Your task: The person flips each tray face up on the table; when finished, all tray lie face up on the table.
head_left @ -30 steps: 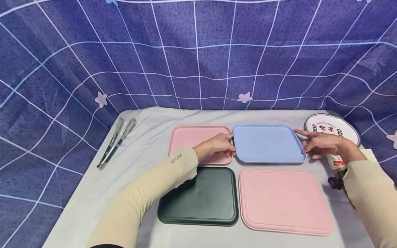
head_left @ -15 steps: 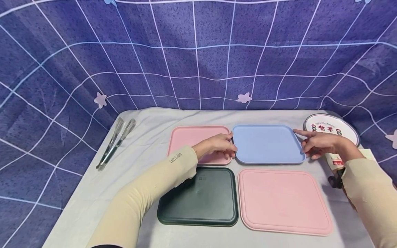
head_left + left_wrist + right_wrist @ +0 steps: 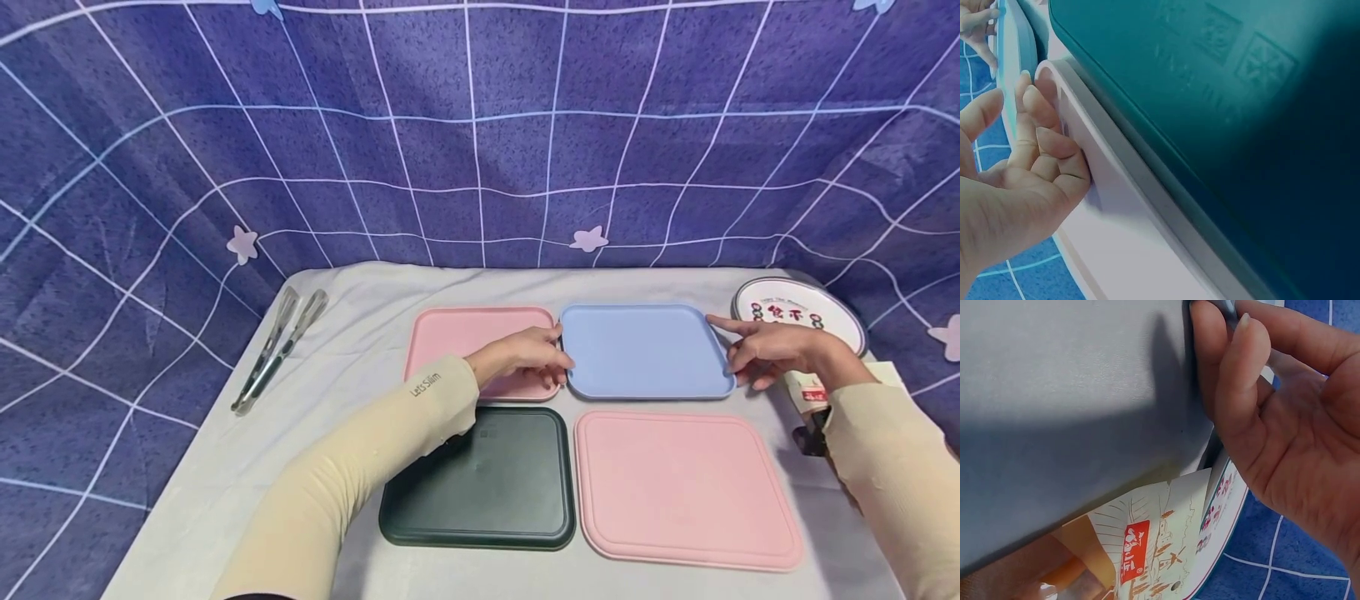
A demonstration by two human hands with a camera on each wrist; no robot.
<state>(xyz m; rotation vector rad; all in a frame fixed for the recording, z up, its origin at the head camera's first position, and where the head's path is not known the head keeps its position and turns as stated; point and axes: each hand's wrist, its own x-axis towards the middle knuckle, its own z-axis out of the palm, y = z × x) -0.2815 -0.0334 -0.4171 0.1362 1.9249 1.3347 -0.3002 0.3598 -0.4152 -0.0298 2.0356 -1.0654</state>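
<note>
A light blue tray point(image 3: 645, 350) lies at the back right of the tray group. My left hand point(image 3: 525, 357) rests at its left edge, thumb and index finger spread along the rim; in the left wrist view the other fingers point(image 3: 1063, 156) curl over the pink tray beside it. At the right edge my right hand point(image 3: 780, 350) touches the rim with its thumb and outstretched index finger. Between them the hands bracket the blue tray by its short sides. The back-left pink tray point(image 3: 457, 329) is partly covered by the left hand and forearm.
A dark green tray point(image 3: 495, 483) and another pink tray point(image 3: 686, 492) lie in front. Metal tongs point(image 3: 281, 354) rest at the left. On the right are a white oval plate point(image 3: 832, 317) with red characters and a printed paper packet point(image 3: 1154, 537), partly behind the right forearm.
Both hands stay at the blue tray's short sides throughout. The whole view shifts slightly, and the tray keeps nearly the same place among the others.
</note>
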